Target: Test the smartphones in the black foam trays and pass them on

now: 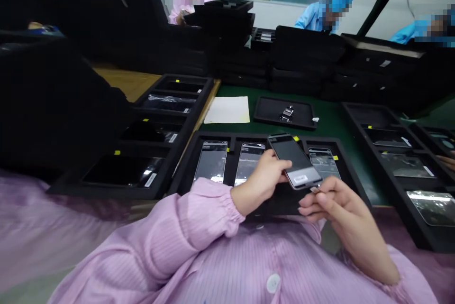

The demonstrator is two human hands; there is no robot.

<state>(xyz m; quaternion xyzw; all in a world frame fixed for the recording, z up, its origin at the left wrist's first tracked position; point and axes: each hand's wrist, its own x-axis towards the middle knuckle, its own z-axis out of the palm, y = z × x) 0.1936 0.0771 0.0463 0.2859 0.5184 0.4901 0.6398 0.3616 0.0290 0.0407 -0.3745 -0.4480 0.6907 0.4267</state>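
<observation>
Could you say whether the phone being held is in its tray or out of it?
Out: the left hand holds the phone tilted up above the black tray, not resting in a slot.

The left hand (261, 183) holds a smartphone (293, 159) (screen dark).

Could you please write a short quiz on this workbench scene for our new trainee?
1. Which hand holds the smartphone?
2. True or false: the sheet of white paper lies on the green mat.
3. How many other phones are visible in the compartments of the black foam tray just beyond the hands?

Key: 1. The left hand. 2. True. 3. Three.
</observation>
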